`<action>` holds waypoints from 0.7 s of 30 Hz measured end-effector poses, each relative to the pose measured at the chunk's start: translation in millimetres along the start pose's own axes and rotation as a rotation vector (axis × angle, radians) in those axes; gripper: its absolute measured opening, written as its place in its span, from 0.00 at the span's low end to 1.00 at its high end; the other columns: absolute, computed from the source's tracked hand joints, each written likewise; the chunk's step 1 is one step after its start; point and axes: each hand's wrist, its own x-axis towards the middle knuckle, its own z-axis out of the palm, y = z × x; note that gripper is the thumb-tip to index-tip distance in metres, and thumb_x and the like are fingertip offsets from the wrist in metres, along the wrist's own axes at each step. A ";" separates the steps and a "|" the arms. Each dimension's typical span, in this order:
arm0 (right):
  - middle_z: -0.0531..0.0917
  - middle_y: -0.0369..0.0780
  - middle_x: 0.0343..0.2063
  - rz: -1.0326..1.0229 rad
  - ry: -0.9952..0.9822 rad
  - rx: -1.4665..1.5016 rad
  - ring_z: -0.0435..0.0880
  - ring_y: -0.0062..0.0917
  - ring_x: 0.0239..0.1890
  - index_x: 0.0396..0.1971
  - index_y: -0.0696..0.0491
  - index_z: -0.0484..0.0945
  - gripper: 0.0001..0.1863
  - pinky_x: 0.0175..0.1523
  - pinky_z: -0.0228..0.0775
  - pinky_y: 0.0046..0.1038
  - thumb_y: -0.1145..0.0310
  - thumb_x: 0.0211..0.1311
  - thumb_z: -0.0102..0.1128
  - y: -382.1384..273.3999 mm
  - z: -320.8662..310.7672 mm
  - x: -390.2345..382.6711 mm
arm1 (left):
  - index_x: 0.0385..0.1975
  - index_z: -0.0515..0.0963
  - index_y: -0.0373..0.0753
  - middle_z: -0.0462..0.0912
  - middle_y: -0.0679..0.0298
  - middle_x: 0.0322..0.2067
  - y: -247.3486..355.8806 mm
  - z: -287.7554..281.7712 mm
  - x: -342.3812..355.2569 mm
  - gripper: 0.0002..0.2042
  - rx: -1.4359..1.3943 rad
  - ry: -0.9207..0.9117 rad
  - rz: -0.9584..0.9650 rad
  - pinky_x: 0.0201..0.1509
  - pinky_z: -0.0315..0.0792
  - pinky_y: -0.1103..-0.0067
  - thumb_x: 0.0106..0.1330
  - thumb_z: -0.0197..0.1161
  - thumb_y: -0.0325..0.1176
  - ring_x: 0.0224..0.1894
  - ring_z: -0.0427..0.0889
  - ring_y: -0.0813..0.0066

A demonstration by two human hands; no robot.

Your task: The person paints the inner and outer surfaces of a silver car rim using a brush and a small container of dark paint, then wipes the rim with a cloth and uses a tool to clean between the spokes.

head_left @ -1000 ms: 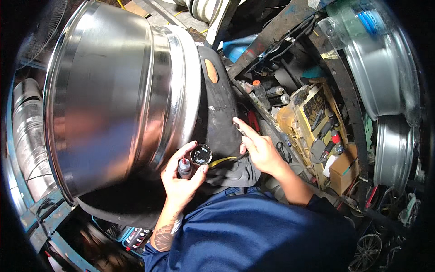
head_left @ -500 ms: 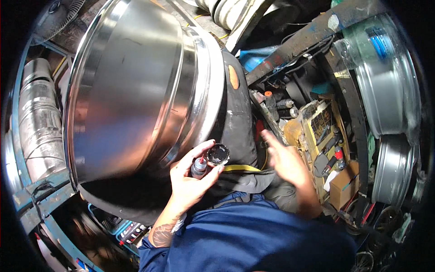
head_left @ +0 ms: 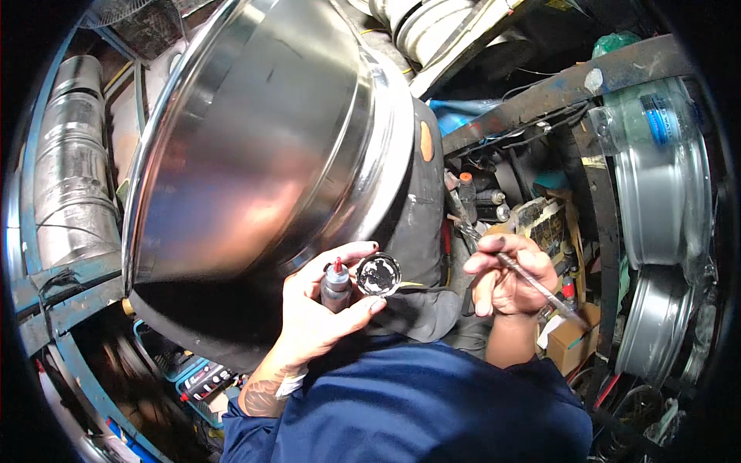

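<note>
My left hand (head_left: 315, 309) is closed around a small dark bottle with a red tip (head_left: 336, 287). Between its thumb and fingers it also grips a shallow round lid (head_left: 378, 275) with black, paint-like stuff inside. To the right, my right hand (head_left: 513, 282) pinches a long thin stick (head_left: 534, 285), slanting from upper left to lower right; whether it is a brush I cannot tell. Left and beyond my hands, a large polished metal wheel rim (head_left: 255, 139) leans on a dark padded cover (head_left: 413, 224), its surface mirroring blue and skin tones.
At the right, a cluttered shelf holds a bottle with an orange cap (head_left: 465, 189) and a cardboard box (head_left: 573, 339). Silver rims (head_left: 656, 297) are stacked at the far right beside a steel frame beam (head_left: 556, 96). Metal cylinders (head_left: 76, 170) stand behind a blue frame at left.
My right hand, blank-handed and blurred near the shelf before, now holds the thin stick and has turned palm up. The lid in my left hand has tilted, showing more of its inside.
</note>
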 end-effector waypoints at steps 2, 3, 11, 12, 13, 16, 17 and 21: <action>0.71 0.66 0.52 -0.108 -0.082 0.046 0.83 0.57 0.37 0.58 0.70 0.63 0.28 0.36 0.81 0.44 0.67 0.62 0.52 14.0 1.1 13.3 | 0.51 0.74 0.32 0.81 0.63 0.44 2.7 -1.2 -1.7 0.26 0.010 0.014 0.044 0.44 0.74 0.84 0.49 0.72 0.21 0.40 0.78 0.84; 0.72 0.65 0.51 -0.125 -0.124 -0.054 0.83 0.57 0.37 0.57 0.69 0.64 0.29 0.38 0.80 0.48 0.70 0.58 0.58 17.0 -0.1 20.7 | 0.51 0.74 0.32 0.81 0.63 0.44 2.8 -4.4 -3.8 0.26 -0.026 0.021 0.011 0.44 0.74 0.84 0.49 0.72 0.21 0.40 0.78 0.85; 0.79 0.40 0.23 -0.491 0.202 -0.863 0.76 0.18 0.22 0.38 0.67 0.79 0.26 0.25 0.67 0.17 0.52 0.63 0.59 52.3 39.3 52.8 | 0.49 0.77 0.33 0.81 0.64 0.44 14.3 -11.8 -10.4 0.26 0.110 0.110 0.096 0.37 0.72 0.87 0.46 0.75 0.23 0.35 0.76 0.87; 0.79 0.40 0.24 -0.505 0.231 -0.826 0.76 0.18 0.23 0.39 0.66 0.79 0.24 0.25 0.66 0.17 0.54 0.65 0.58 57.2 38.8 56.8 | 0.49 0.76 0.33 0.82 0.64 0.43 8.2 -15.3 -9.8 0.26 0.124 0.107 0.204 0.37 0.72 0.88 0.46 0.75 0.22 0.36 0.77 0.86; 0.79 0.40 0.24 -0.468 0.250 -0.781 0.76 0.18 0.23 0.39 0.65 0.79 0.23 0.26 0.66 0.17 0.55 0.65 0.58 59.8 41.4 60.3 | 0.49 0.76 0.33 0.82 0.63 0.43 11.2 -13.7 -10.8 0.26 0.096 0.128 0.170 0.37 0.72 0.87 0.46 0.74 0.22 0.37 0.77 0.86; 0.79 0.40 0.22 -0.418 0.279 -0.737 0.76 0.18 0.21 0.40 0.64 0.77 0.19 0.25 0.68 0.18 0.59 0.67 0.55 60.2 44.2 60.9 | 0.50 0.75 0.32 0.82 0.62 0.42 13.8 -15.2 -10.3 0.27 0.113 0.130 0.140 0.37 0.73 0.86 0.46 0.74 0.21 0.37 0.78 0.85; 0.79 0.41 0.22 -0.411 0.302 -0.733 0.76 0.18 0.20 0.39 0.64 0.77 0.19 0.25 0.69 0.18 0.60 0.68 0.55 59.6 45.1 60.1 | 0.50 0.75 0.32 0.82 0.62 0.42 11.6 -14.3 -7.8 0.27 0.105 0.122 0.150 0.37 0.74 0.87 0.46 0.73 0.21 0.36 0.78 0.85; 0.79 0.42 0.21 -0.429 0.358 -0.698 0.77 0.20 0.19 0.37 0.63 0.76 0.17 0.24 0.71 0.19 0.61 0.69 0.54 58.8 38.3 59.6 | 0.51 0.75 0.32 0.81 0.62 0.42 15.3 -13.4 -5.2 0.26 0.103 0.100 0.131 0.38 0.74 0.87 0.47 0.73 0.20 0.36 0.77 0.85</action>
